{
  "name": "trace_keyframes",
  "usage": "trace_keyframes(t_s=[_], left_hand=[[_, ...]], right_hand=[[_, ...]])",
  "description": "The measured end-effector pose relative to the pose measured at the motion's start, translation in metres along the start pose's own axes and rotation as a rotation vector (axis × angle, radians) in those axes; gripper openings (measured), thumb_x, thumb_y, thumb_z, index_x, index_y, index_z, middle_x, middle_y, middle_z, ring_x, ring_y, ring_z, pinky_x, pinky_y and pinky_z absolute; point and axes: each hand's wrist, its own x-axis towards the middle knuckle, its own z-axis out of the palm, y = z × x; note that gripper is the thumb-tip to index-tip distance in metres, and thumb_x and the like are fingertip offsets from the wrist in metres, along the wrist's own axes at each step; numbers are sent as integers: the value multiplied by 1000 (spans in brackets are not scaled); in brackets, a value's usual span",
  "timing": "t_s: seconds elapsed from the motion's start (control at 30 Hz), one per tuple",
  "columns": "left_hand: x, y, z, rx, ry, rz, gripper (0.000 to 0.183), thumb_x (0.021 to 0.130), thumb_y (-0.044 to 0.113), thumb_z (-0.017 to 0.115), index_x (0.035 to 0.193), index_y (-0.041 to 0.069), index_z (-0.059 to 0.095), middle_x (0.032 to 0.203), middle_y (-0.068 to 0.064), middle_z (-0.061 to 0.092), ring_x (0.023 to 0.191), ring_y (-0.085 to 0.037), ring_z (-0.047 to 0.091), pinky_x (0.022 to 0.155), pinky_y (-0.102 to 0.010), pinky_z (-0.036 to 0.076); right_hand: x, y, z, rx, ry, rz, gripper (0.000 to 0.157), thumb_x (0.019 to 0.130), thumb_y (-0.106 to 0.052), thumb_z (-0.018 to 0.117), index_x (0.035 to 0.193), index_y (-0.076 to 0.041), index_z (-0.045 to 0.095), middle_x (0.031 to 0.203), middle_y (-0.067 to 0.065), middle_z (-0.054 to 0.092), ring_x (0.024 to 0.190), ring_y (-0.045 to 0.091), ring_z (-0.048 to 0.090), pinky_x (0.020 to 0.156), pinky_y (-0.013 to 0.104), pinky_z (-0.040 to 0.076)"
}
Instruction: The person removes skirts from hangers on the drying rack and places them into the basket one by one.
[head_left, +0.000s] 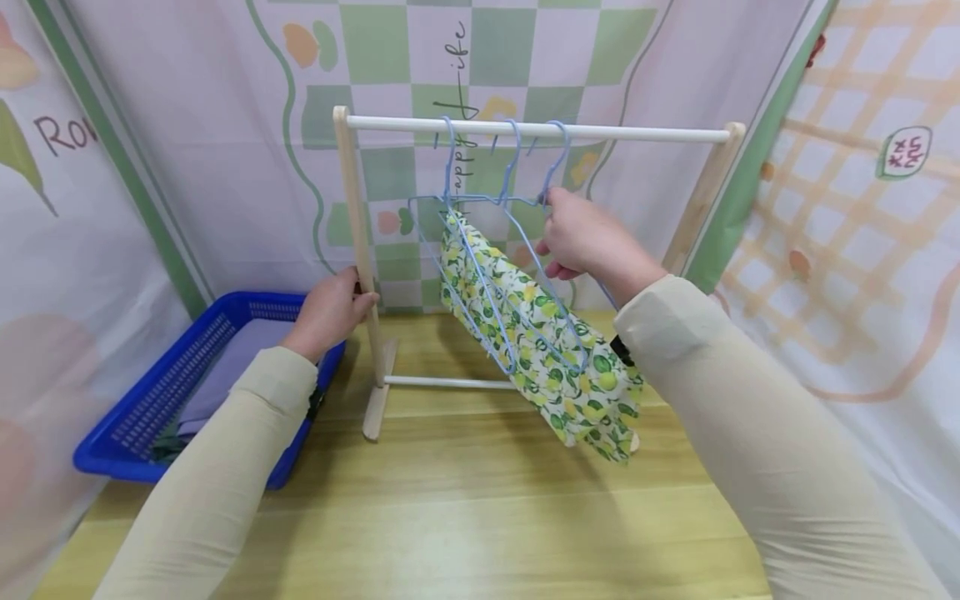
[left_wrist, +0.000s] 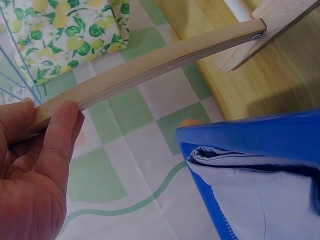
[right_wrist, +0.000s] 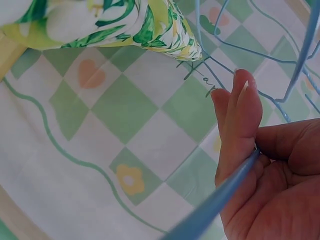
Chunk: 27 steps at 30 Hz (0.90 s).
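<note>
A wooden rack with a white rail (head_left: 645, 133) stands on the table, and three blue hangers hook over that rail. My left hand (head_left: 330, 310) grips the rack's left post (head_left: 352, 192); in the left wrist view its thumb and fingers pinch the wood (left_wrist: 150, 67). With thumb and fingers my right hand (head_left: 588, 237) pinches the rightmost hanger (head_left: 557, 167) just below its hook, and one blue arm (right_wrist: 215, 205) of it runs toward the right wrist camera. A lemon-print cloth (head_left: 600, 392) hangs slanting among the hangers; which one bears it I cannot tell.
Left of the rack sits a blue basket (head_left: 127, 425) with a folded pale lilac cloth (head_left: 232, 367) and something dark green in it. The wooden tabletop (head_left: 450, 517) extends in front. Printed fabric walls (head_left: 225, 167) enclose the back and sides.
</note>
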Motion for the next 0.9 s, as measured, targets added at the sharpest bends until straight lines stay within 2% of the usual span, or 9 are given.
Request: trace_keyframes(t_s=[0.4, 0.63, 0.9], left_hand=[[-2, -1, 1, -4, 30, 11, 24, 101, 23, 53, 115, 4, 51, 104, -15, 62, 87, -26, 64, 69, -39, 53], [-1, 0, 4, 1, 63, 21, 24, 100, 22, 54, 115, 3, 52, 103, -16, 63, 84, -26, 65, 67, -38, 53], [-2, -1, 4, 10, 71, 23, 24, 100, 21, 55, 115, 2, 52, 105, -17, 64, 85, -28, 65, 68, -38, 53]], right_hand=[[0, -11, 9, -15, 27, -6, 47, 104, -17, 22, 151, -11, 20, 103, 10, 60, 72, 25, 66, 63, 33, 56], [-2, -16, 11, 8, 16, -3, 49, 103, -14, 22, 152, -12, 17, 102, 12, 59, 75, 28, 66, 64, 35, 56], [0, -22, 13, 2, 7, 7, 56, 101, -9, 31, 154, -13, 13, 103, 12, 57, 76, 27, 64, 65, 36, 56]])
